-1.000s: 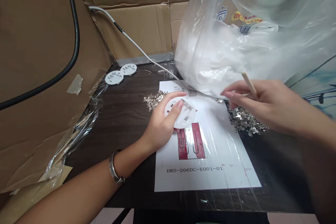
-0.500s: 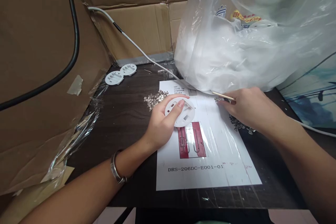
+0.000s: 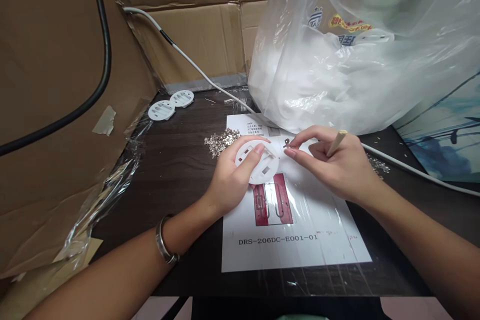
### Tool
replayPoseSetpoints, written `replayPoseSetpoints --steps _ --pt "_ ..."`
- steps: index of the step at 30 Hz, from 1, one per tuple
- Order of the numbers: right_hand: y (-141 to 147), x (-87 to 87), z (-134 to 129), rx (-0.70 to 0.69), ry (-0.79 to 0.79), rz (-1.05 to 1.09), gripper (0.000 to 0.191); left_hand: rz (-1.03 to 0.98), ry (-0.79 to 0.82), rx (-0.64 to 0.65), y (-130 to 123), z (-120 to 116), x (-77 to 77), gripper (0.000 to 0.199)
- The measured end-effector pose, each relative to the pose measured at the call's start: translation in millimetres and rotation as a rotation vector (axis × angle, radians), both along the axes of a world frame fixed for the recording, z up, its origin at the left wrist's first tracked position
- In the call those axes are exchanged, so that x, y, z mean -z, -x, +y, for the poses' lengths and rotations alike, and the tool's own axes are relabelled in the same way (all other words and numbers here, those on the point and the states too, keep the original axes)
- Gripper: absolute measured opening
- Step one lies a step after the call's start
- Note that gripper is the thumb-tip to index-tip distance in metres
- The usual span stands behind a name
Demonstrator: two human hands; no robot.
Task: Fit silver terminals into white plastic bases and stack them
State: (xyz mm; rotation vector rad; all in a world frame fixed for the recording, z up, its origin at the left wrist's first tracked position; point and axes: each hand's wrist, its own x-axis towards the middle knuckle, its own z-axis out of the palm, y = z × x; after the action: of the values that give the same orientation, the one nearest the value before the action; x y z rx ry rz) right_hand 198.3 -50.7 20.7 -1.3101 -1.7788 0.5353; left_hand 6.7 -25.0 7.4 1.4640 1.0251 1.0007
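Observation:
A round white plastic disc (image 3: 267,172) with rectangular slots is gripped in my left hand (image 3: 228,177), thumb across its face. Just right of the disc, my right hand (image 3: 333,160) pinches a small metal clip (image 3: 287,143) between thumb and forefinger. A thin wooden stick (image 3: 336,142) is also tucked in that hand, its end sticking up. Both hands are above a printed sheet (image 3: 300,255). Close behind my left hand lies a pile of small metal pieces (image 3: 221,142). Another pile of metal pieces (image 3: 378,165) is partly hidden beyond my right wrist.
Two white slotted discs (image 3: 162,109) lie at the back left of the dark table (image 3: 142,240). A large clear plastic bag (image 3: 322,90) with white contents fills the back right. A white cable (image 3: 198,70) crosses behind, and cardboard walls (image 3: 202,45) enclose the back and left.
My right hand has moved left from the right-hand metal pile toward the disc, bringing a metal clip. The stick now points upward in it. My left hand keeps its grip on the disc.

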Motion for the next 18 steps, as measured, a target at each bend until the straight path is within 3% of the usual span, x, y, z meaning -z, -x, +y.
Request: replayPoseSetpoints --steps 5,11,18 --pt "13 3.0 -7 0.026 -0.055 0.177 0.003 0.020 -0.058 0.013 -1 0 -0.6 0.016" --pt "19 4.7 -6 0.059 -0.148 0.211 0.010 0.053 -0.107 0.008 -1 -1 -0.8 0.013" --pt "23 9.6 -5 0.094 -0.057 0.258 0.018 0.070 -0.167 0.040 -1 -2 -0.8 0.012"
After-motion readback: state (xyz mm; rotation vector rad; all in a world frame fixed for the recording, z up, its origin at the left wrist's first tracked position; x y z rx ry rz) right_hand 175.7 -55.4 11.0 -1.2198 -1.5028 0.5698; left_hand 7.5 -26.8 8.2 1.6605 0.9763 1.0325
